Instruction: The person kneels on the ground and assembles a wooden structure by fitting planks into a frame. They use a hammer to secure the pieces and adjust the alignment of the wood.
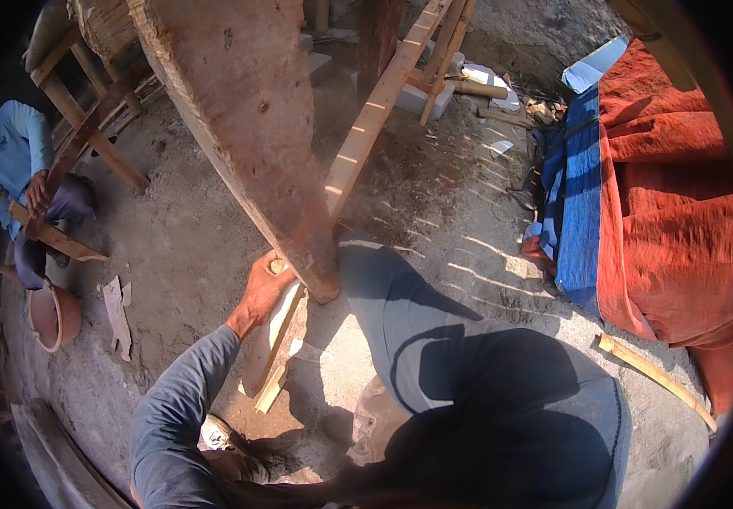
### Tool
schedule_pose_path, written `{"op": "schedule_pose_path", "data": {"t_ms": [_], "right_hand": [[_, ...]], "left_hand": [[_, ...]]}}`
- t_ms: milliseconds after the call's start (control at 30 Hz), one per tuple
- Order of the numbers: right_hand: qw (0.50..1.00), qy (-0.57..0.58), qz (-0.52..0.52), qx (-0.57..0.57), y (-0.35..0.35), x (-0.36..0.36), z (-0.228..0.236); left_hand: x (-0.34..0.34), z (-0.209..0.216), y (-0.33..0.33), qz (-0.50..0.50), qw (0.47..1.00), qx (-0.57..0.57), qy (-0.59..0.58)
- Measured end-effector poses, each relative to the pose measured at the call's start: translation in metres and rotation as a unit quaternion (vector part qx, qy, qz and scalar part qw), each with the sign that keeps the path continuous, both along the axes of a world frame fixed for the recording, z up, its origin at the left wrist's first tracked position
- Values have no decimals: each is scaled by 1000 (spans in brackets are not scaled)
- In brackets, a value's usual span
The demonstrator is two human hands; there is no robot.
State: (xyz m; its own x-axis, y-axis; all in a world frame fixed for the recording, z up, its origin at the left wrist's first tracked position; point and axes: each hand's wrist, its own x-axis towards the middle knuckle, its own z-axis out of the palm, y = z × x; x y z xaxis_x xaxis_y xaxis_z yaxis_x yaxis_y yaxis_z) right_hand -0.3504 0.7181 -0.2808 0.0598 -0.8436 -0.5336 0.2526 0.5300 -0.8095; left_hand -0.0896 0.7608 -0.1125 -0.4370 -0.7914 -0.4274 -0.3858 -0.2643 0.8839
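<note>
A broad, rough wooden board point(252, 110) reaches down from the top, its narrow end near my bent leg. Under it a long, narrow plank point(366, 136) slants across, and a plank's lower part point(266, 343) shows again below the board. My left hand point(256, 293) is closed at the wood where board and plank cross, apparently on the plank; some fingers are hidden. A small round pale end point(277, 265) shows by its fingers. My right hand is out of view.
At the left sits another person point(23, 153) in light blue, holding a hammer and wood. Near them stands a bucket point(54, 316). Red cloth point(672, 220) and blue sheeting point(580, 204) cover something on the right. A wood strip point(655, 377) lies on the ground; rubble lies behind.
</note>
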Motion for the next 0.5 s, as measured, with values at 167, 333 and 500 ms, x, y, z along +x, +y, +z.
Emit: {"op": "schedule_pose_path", "data": {"t_ms": [167, 333, 500], "right_hand": [[996, 75, -37, -37, -19, 11, 3], [973, 193, -92, -82, -43, -5, 14], [893, 395, -183, -111, -47, -75, 51]], "left_hand": [[13, -36, -3, 16, 989, -136, 63], [12, -19, -5, -24, 997, -50, 60], [4, -18, 0, -33, 995, -43, 82]]}}
